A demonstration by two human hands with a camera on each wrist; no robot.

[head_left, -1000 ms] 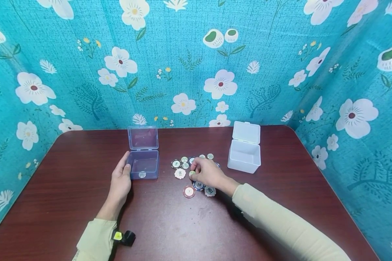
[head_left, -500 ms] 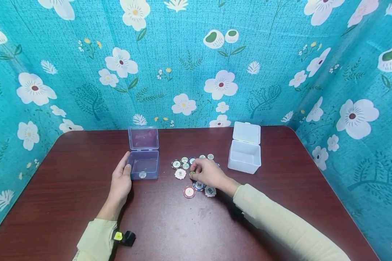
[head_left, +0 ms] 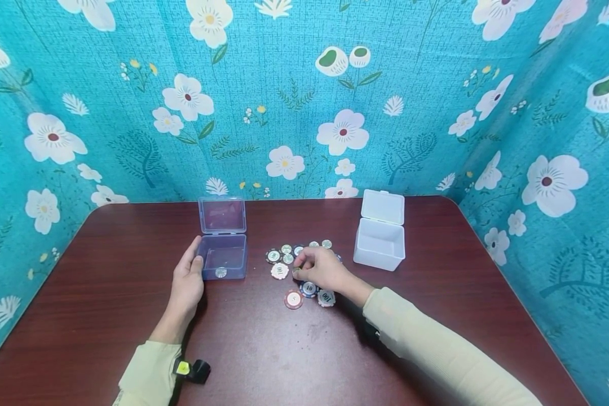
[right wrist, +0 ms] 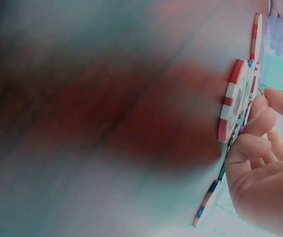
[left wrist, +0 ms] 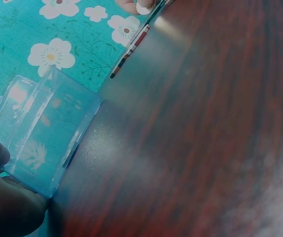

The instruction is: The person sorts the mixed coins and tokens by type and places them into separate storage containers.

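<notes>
right hand point(head_left: 325, 272): thumb and forefinger nearly closed in a pinch on one small coin point(right wrist: 261, 92), the other fingers curled in; the coin sits low among the chips, at the middle of the table point(head_left: 279, 361). coin, handling: likely light, stiff, thin and a little slippery, hardly fragile; best taken by opposite edges of the rim. around it: white chip point(head_left: 279, 271) and black chip point(head_left: 273, 256) to the left, blue chip point(head_left: 308, 289) and red chip point(head_left: 293, 299) nearer the person; all likely rigid, easier to lift by their thicker edges. left hand point(head_left: 188, 276): thumb and fingers gripping the left side of the blue box point(head_left: 237, 273), lid tipped back, one coin near its front wall; thin plastic by the look, probably light and apt to slide if not steadied. farther right: white box point(head_left: 378, 259), lid raised. hard to make out: chips beneath the right hand, partly covered; the pinched coin's face; the right hand cut off at the top of the left wrist view; wood grain blurred in the right wrist view.
</notes>
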